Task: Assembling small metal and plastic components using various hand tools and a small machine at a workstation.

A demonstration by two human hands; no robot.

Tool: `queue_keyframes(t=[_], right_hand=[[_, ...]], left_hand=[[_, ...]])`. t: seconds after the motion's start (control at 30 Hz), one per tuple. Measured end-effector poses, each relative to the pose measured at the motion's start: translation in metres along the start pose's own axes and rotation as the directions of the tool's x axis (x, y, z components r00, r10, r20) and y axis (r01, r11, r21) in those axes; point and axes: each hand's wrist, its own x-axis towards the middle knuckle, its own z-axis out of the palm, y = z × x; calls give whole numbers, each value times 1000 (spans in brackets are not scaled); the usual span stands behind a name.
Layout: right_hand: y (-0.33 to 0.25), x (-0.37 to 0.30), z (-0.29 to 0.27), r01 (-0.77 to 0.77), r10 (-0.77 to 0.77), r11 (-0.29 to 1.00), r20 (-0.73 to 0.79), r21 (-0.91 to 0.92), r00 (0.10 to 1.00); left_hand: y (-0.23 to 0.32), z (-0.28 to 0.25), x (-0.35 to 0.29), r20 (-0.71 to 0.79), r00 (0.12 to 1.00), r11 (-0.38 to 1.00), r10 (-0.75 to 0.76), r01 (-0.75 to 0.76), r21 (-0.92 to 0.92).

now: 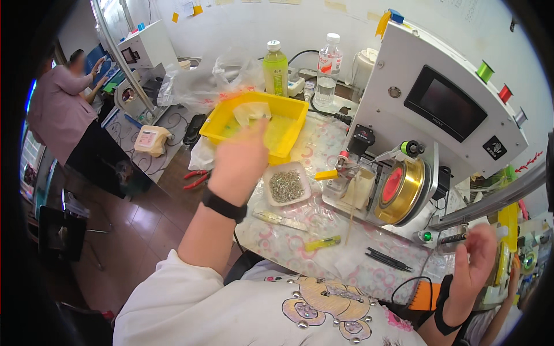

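Note:
My left hand (245,154) reaches over the near edge of a yellow plastic tray (297,135), its back toward me. Its fingers look bent together; the tips, and whatever they hold, are hidden. Just beyond them a small whitish translucent bag (251,113) lies in the tray. Close to this hand stands a white square dish (287,183) heaped with small metal pieces. My right hand (476,256) is raised at the right, beside the white machine (438,57), with thumb and loosely bent fingers apart and nothing visible in it.
The machine carries a gold spool (401,190) and a dark screen (444,104). Behind the tray stand a green drink bottle (276,69) and a clear bottle (329,72). Black tweezers (389,259), a yellow marker-like stick (322,243) and red-handled pliers (197,179) lie around. Other people are nearby.

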Motion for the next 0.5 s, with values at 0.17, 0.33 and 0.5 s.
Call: queue_keyframes(t=[0.17, 0.33, 0.5], right_hand=[[-35, 72, 54, 235, -215, 889, 95, -393, 972], [-22, 111, 86, 279, -217, 687, 177, -671, 960], [-26, 124, 111, 238, -113, 556, 211, -797, 971]], left_hand=[[-21, -47, 16, -360, 914, 842, -187, -40, -537], [52, -45, 53, -76, 929, 583, 362, -289, -759], [85, -19, 61, 320, 764, 620, 561, -131, -773]])
